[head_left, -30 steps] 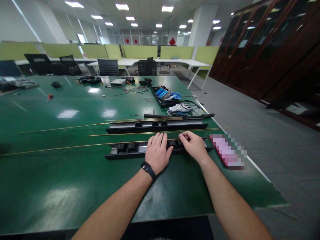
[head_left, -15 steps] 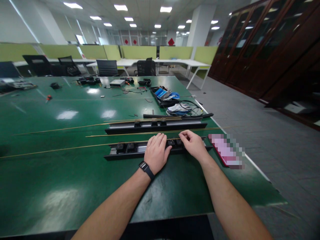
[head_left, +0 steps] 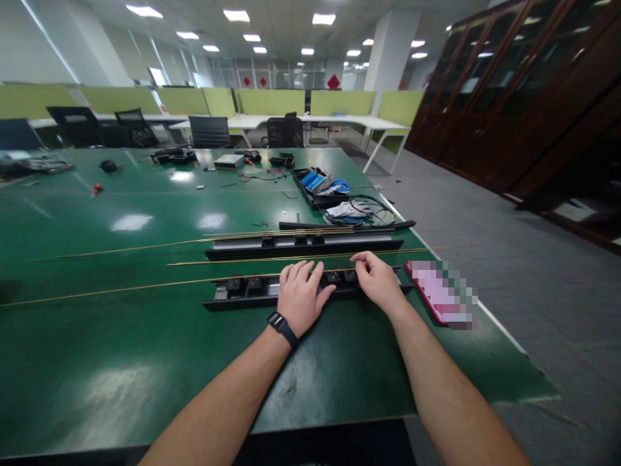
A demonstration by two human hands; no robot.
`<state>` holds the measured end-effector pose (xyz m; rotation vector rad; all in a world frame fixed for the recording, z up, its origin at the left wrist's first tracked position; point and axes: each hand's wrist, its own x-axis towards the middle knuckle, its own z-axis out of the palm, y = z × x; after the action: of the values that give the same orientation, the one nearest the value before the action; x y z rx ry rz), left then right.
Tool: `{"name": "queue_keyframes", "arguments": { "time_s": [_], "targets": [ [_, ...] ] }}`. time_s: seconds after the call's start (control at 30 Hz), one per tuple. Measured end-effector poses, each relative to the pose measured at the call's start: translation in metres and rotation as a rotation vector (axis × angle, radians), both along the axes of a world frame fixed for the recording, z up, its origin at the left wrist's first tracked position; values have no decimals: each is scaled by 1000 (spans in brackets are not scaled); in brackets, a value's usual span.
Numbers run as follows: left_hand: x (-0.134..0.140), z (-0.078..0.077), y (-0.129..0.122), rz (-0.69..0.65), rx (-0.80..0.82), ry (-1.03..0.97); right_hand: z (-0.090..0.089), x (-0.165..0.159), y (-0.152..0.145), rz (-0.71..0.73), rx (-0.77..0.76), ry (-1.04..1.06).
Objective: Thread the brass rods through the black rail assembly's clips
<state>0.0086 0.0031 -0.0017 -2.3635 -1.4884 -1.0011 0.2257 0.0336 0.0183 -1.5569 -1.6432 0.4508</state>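
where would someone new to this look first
Probably at the two hands: the left hand, a dark watch on its wrist, lies over the nearer black rail, with the right hand further right along it. Next, a long gold rod stretches leftward across the glossy green table. Right of the rail lies a red-edged, pixelated object.
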Motion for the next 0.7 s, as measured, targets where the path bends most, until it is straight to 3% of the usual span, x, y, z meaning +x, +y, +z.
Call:
{"name": "queue_keyframes", "arguments": {
  "time_s": [0.47,0.7],
  "targets": [
    [0,2,-1,6,-20,-2,-3,1,0,111,7,22],
    [0,5,-3,4,-19,19,-1,2,1,76,8,-11]
  ]
}}
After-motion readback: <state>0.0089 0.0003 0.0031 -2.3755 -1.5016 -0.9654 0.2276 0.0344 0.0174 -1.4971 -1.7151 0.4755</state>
